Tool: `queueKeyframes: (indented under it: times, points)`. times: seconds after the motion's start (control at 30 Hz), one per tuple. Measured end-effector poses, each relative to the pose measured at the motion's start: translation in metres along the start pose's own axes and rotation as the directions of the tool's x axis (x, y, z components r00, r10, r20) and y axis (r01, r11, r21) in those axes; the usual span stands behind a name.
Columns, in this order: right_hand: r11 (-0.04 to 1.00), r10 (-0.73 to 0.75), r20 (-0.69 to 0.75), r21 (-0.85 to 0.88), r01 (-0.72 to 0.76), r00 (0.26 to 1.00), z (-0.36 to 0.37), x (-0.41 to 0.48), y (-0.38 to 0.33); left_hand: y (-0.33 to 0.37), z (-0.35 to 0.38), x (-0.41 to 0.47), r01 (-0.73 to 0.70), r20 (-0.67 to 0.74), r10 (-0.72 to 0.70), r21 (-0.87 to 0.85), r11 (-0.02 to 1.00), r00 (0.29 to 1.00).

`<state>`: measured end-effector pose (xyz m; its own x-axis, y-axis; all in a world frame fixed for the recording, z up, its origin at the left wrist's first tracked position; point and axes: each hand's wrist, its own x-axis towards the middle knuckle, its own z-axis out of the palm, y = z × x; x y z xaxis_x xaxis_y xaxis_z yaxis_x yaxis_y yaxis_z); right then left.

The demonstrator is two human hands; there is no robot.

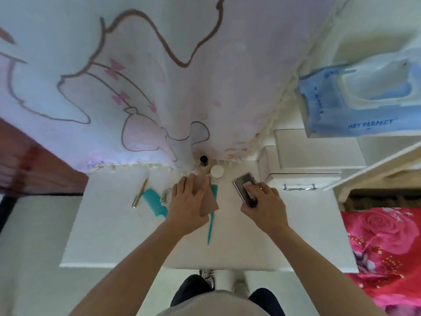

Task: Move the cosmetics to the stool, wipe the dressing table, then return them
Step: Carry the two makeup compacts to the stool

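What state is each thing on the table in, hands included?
Left hand: holds brown card.
Right hand: grips dark case.
Tail comb: flat, partly under brown card.
Wide comb: lying flat.
Gold tube: lying flat.
Bottle: upright, capped.
Jar: upright, lid on.
Drawer: closed.

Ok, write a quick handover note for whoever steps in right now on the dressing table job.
Left hand lies on the pink case; grip unclear.
Right hand grips the dark case.
On the table: gold tube, wide comb, tail comb, bracelet, bottle, white jar.
Stool out of view.
Done: nothing that shows.
Left: carry everything to the stool, wipe, return.
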<state>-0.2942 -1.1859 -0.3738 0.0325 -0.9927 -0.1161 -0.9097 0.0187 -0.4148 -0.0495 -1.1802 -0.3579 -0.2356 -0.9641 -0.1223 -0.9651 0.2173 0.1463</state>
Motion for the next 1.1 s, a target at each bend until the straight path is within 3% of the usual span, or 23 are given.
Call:
queueKeyframes:
  times: [0.2, 0.33, 0.5, 0.7, 0.93, 1.1]
  points:
    - [0.912, -0.390, -0.109, 0.092, 0.400, 0.914, 0.018, -0.012, -0.086, -0.038, -0.055, -0.122, 0.353, -0.304, -0.338, -0.006, 0.936, 0.891]
    - [0.752, -0.627, -0.148, 0.141, 0.644, 0.765, 0.029, -0.047, -0.180, -0.064, -0.088, -0.221, 0.578, -0.390, -0.529, 0.009, 0.816, 0.753]
    - [0.554, -0.808, -0.136, 0.157, 0.817, 0.574, 0.039, -0.125, -0.307, -0.106, -0.114, -0.359, 0.779, -0.456, -0.700, -0.023, 0.626, 0.549]
    - [0.279, -0.916, -0.215, 0.261, 0.924, 0.338, 0.092, -0.246, -0.465, -0.162, -0.119, -0.550, 0.906, -0.561, -0.767, -0.069, 0.418, 0.311]
    - [-0.023, -0.985, -0.172, 0.320, 0.947, 0.034, 0.165, -0.411, -0.621, -0.210, -0.108, -0.759, 0.974, -0.518, -0.852, -0.149, 0.170, 0.070]
    - [-0.103, -0.990, -0.121, 0.329, 0.939, -0.066, 0.195, -0.487, -0.696, -0.241, -0.108, -0.851, 0.979, -0.521, -0.852, -0.194, 0.067, -0.045]
